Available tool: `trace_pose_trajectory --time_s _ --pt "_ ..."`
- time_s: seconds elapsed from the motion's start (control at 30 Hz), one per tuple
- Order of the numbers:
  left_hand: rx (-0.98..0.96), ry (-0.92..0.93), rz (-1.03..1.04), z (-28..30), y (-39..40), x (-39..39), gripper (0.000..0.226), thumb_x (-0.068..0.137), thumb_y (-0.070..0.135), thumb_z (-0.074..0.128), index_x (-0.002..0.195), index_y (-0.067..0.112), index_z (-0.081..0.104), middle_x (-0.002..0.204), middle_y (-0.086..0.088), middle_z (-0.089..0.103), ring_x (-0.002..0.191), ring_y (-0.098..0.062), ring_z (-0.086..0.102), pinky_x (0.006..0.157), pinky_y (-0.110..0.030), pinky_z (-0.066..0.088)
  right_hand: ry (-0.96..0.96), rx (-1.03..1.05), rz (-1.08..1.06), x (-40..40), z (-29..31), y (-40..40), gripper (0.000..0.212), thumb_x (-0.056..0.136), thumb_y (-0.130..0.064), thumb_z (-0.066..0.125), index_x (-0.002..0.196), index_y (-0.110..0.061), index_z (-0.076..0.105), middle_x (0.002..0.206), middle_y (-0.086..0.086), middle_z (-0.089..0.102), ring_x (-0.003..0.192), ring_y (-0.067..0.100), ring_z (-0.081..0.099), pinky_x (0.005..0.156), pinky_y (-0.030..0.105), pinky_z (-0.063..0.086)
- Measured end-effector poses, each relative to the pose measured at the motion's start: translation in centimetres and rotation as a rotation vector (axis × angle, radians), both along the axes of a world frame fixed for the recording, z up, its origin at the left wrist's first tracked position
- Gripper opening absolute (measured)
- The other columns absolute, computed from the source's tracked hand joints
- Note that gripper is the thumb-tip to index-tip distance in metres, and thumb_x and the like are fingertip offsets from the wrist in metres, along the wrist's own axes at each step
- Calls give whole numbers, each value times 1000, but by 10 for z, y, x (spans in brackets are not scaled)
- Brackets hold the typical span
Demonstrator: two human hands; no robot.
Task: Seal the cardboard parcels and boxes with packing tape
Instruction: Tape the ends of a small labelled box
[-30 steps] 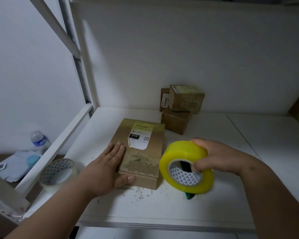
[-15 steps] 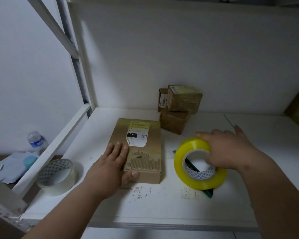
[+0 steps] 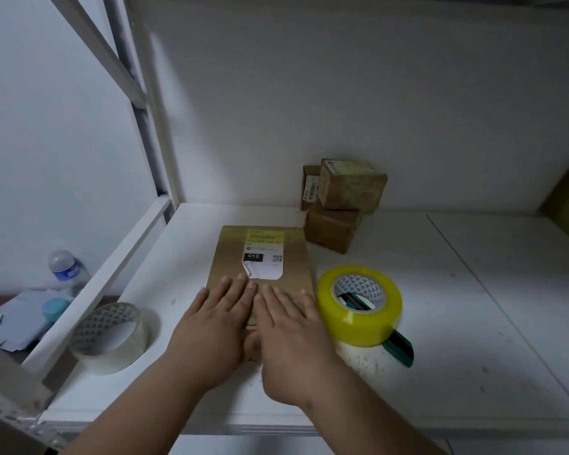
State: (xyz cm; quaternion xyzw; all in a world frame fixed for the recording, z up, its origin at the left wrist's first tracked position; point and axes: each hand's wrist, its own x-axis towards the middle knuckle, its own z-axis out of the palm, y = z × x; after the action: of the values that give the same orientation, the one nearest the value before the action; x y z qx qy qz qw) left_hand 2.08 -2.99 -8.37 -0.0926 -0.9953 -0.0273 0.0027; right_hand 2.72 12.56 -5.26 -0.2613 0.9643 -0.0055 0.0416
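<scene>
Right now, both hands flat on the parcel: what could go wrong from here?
1. The yellow tape roll stands right beside the right hand; a sideways move could knock it, and the green-handled tool lying partly under it could snag a finger.
2. The white label on the flat parcel looks torn; tape over it may obscure the code.

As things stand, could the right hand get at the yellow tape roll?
Probably yes: the right hand lies flat on the parcel, and the yellow tape roll stands just beside it with nothing between.
</scene>
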Motion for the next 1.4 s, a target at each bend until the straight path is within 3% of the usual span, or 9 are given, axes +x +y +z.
trace_pose_trajectory --time_s 0.13,0.33,0.5,0.6,0.67,0.8,0.93,1.2,1.4 --pt "-34 -51 5 3 2 -3 119 53 82 -38 154 26 -13 152 12 -24 149 -12 -13 119 -32 -4 7 81 -105 -1 8 23 80 95 -34 44 157 -13 -2 165 7 -5 152 18 -3 120 51 -11" --pt "13 2 -7 5 11 0 91 86 80 15 150 21 40 156 -3 35 142 -26 39 115 -41 26 41 149 -149 4 6 30 83 94 -41 43 156 -9 -2 165 12 -8 151 24 -13 114 56 -20" --pt "-44 -57 -22 13 12 -11 83 86 77 21 156 36 2 164 11 -2 152 -13 1 122 -38 8 130 45 -175 -1 11 45 57 84 -36 43 138 -17 49 150 7 44 148 26 22 115 59 -14" --pt "-31 -24 -33 18 11 -11 82 86 75 28 155 42 -1 165 10 1 152 -16 4 122 -41 13 401 -209 -267 -11 11 68 32 74 -37 43 82 -22 69 91 0 69 101 25 61 115 55 17" --pt "-78 -20 -60 15 15 -3 82 80 75 25 154 43 12 163 4 19 149 -24 22 115 -54 25 490 -289 -415 -22 8 91 35 73 -36 50 98 -20 69 103 5 67 102 28 58 108 52 31" --pt "-117 37 -33 0 19 -2 71 82 73 36 141 36 48 143 0 55 128 -29 55 84 -74 42 103 -399 -856 -40 8 130 75 86 -49 59 149 -15 34 150 15 39 136 36 36 110 46 31" --pt "-144 80 -19 -7 17 -7 70 81 75 35 139 39 48 140 3 57 126 -27 57 78 -74 42 -320 -696 -1024 -48 -4 134 78 62 -70 51 116 -15 59 115 10 62 107 33 57 102 52 41" --pt "-79 28 -10 -8 14 -7 73 89 78 8 140 42 46 143 7 54 129 -26 55 77 -70 46 -230 -1377 -887 -57 16 138 51 60 1 68 107 -13 56 96 12 65 91 34 65 75 47 53" --pt "63 46 -12 -3 6 -6 97 58 92 -22 147 58 -3 159 26 -6 152 -12 -1 110 -60 23 -197 -1517 -629 -50 52 167 50 65 25 50 95 -12 65 82 12 64 76 29 62 66 38 47"
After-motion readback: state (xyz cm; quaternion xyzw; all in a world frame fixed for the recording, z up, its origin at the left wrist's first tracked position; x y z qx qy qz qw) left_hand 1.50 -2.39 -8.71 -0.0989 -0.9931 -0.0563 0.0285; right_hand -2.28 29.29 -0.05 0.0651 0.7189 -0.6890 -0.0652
